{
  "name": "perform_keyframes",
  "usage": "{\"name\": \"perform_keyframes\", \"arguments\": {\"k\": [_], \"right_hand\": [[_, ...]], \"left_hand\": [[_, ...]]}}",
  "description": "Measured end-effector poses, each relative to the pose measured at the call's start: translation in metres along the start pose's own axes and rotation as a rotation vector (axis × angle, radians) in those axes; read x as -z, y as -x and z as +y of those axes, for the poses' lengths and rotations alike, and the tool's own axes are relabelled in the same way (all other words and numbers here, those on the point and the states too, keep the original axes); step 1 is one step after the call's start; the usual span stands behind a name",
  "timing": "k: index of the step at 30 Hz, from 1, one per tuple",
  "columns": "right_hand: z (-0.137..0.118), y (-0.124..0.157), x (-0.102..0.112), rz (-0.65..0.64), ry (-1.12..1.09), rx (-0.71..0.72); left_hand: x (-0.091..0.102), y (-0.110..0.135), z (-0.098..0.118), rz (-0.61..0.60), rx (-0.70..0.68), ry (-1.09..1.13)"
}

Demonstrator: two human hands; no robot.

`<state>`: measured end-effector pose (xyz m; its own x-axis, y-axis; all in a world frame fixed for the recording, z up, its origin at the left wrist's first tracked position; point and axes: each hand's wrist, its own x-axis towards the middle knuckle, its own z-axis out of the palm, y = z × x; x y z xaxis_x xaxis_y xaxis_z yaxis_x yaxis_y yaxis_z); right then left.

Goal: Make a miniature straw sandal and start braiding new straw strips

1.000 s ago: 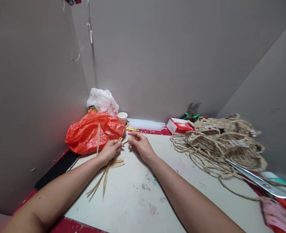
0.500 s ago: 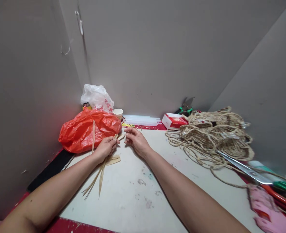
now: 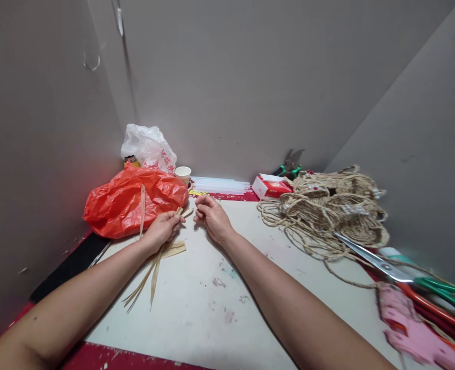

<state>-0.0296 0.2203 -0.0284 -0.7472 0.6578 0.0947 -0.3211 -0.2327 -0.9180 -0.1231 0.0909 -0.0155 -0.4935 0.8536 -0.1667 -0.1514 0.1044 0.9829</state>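
Note:
My left hand (image 3: 161,227) is closed on a small bunch of dried husk strips (image 3: 156,277), flat and straw-coloured. Their long ends fan out below the hand, and short ends stick out past the thumb. One wider piece (image 3: 174,249) shows just under the fingers. Another strip (image 3: 142,208) stands up behind the wrist, in front of the orange bag. To the right, a short gap away, my right hand (image 3: 214,221) is held with loosely curled fingers apart. Nothing can be seen in it.
An orange plastic bag (image 3: 111,205), white bag (image 3: 148,146) and paper cup (image 3: 183,173) stand back left. Translucent sticks (image 3: 219,185) lie by the wall. On the right are a red-white box (image 3: 271,187), coiled twine (image 3: 327,216), pliers (image 3: 292,167), scissors (image 3: 389,270) and a pink item (image 3: 416,329).
The view has shifted slightly, so everything sits a little further left and higher. Both hands keep nearly the same pose, and the strips stay in the left hand.

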Motion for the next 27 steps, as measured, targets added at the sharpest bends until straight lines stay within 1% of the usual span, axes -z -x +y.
{"name": "perform_keyframes", "arguments": {"k": [19, 24, 27], "right_hand": [[0.0006, 0.0038, -0.0009, 0.041, 0.009, 0.065], [-0.0001, 0.0049, -0.0022, 0.052, -0.017, 0.063], [-0.0011, 0.0053, -0.0027, 0.051, -0.043, 0.035]], "left_hand": [[0.0000, -0.0006, 0.0002, -0.003, 0.014, 0.006], [0.0001, -0.0012, -0.0001, 0.003, 0.019, 0.009], [-0.0001, -0.0021, -0.0005, 0.003, 0.024, 0.012]]}}
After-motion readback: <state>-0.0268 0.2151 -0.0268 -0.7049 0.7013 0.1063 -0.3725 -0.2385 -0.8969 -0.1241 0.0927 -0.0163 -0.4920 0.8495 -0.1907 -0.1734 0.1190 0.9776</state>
